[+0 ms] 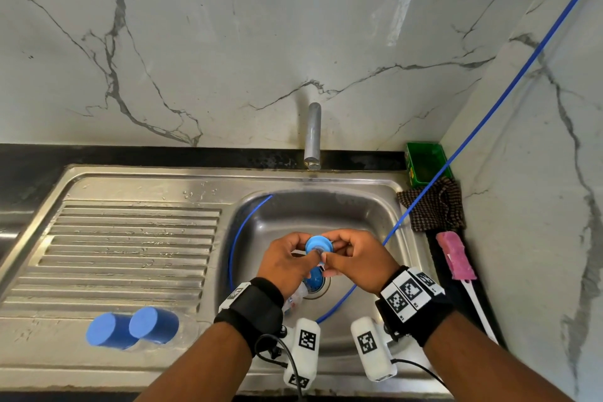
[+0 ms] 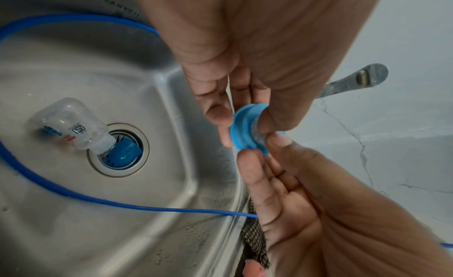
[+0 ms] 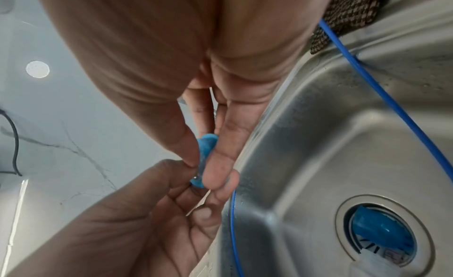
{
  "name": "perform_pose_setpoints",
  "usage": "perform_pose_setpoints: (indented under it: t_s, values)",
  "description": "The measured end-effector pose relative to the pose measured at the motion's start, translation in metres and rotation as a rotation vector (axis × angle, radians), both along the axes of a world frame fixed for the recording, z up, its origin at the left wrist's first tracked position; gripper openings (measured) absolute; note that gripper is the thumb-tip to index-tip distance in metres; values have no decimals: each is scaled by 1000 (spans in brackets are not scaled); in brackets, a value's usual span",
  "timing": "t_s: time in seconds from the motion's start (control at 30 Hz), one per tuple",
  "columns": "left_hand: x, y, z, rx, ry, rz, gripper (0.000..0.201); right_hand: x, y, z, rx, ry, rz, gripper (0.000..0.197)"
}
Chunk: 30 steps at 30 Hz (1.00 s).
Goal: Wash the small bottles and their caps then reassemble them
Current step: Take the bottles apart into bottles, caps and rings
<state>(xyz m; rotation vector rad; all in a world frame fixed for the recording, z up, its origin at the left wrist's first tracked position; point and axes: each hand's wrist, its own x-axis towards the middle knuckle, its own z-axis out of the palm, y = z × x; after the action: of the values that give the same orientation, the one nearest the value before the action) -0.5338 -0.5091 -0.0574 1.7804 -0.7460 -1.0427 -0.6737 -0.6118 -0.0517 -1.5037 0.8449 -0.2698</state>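
Observation:
Both hands hold one blue cap (image 1: 318, 244) over the sink basin (image 1: 365, 215). My left hand (image 1: 305, 254) pinches the cap's rim between thumb and fingers (image 2: 221, 116). From the other side my right hand (image 1: 334, 253) pinches the same cap (image 3: 205, 145), and the cap (image 2: 246, 129) looks wet. A clear small bottle (image 2: 71, 124) lies uncapped on the basin floor, its neck at the drain. A second blue cap (image 2: 123, 153) sits in the drain (image 3: 416, 223). Two blue cylinders (image 1: 132, 328) lie on the drainboard.
The tap (image 1: 312, 137) stands at the back, above the basin. A blue hose (image 1: 489, 108) runs from the upper right down into the basin and loops round it. A green tub (image 1: 425, 163), checked cloth (image 1: 434, 209) and pink sponge brush (image 1: 455, 254) lie on the right.

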Motion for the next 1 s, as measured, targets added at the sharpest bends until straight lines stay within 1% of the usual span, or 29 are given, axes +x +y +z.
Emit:
perform_pose_setpoints:
  t_s: [0.23,0.33,0.47,0.53,0.67,0.73,0.8,0.9,1.0]
  values:
    - [-5,0,7,-17,-21,27,10,-5,3,3,2,-31,-7,26]
    - [-5,0,8,-16,-62,20,9,-4,6,8,0,-30,-24,23]
    - [-6,-2,5,-23,-95,-26,12,1,10,10,-71,-1,-83,15]
    - [-5,-2,6,-20,-82,-45,14,3,14,10,-111,6,-104,14]
    - [3,4,11,-22,-59,-150,15,5,24,11,-156,27,-105,12]
    - [5,7,11,-37,-45,-211,23,4,22,10,-157,41,-133,13]
    - [3,10,10,-47,-85,-256,31,2,19,8,-138,50,-146,17]
    - [-3,11,8,-80,-178,-262,32,-2,19,9,-123,48,-157,17]
    - [-13,10,13,-116,-277,-266,34,-5,16,12,-113,60,-187,21]
